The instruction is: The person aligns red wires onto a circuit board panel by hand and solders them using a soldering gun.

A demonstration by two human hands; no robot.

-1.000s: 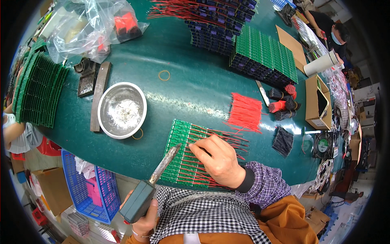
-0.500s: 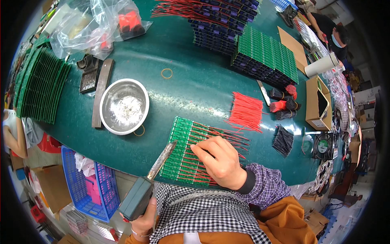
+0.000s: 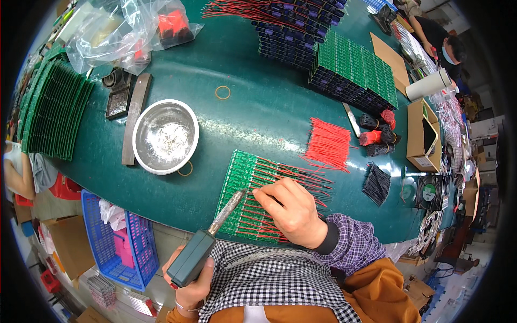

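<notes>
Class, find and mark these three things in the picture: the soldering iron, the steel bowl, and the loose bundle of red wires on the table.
soldering iron (image 3: 195,259), head view, on its dark handle body.
steel bowl (image 3: 165,136), head view, on its inner base.
bundle of red wires (image 3: 328,144), head view, on the middle of the bundle.

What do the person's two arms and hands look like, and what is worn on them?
Both hands are bare, without gloves. The right hand emerges from a purple plaid sleeve with a dark inner cuff. The left hand has red-painted nails and a thin bracelet at the wrist.
</notes>
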